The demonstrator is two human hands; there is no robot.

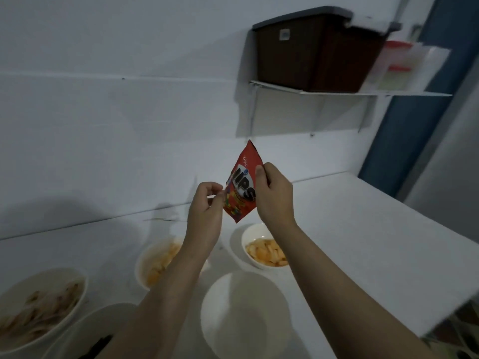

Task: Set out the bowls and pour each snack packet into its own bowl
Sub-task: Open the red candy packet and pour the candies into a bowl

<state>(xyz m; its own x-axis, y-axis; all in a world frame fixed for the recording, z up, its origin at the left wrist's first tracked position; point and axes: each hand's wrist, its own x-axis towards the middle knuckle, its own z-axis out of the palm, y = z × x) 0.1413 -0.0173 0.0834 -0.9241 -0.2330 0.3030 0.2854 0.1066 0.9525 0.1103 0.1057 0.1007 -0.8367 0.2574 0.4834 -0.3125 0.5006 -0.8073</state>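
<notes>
I hold a small red snack packet (242,186) up in the air above the white table (363,229). My right hand (272,193) grips its right side; my left hand (206,203) pinches its left edge. Below stand several white bowls: one with orange chips (264,246) under the packet, another with orange snacks (155,265) partly behind my left forearm, one with pale brown snacks (39,307) at the far left, an empty bowl (246,317) between my forearms, and a further bowl (85,332) at the bottom left with something dark in it.
A wall shelf (337,93) at the upper right carries a dark brown lidded bin (316,53) and clear plastic containers (409,66). The table's right edge runs diagonally down at the right. A blue door frame (420,125) stands behind it.
</notes>
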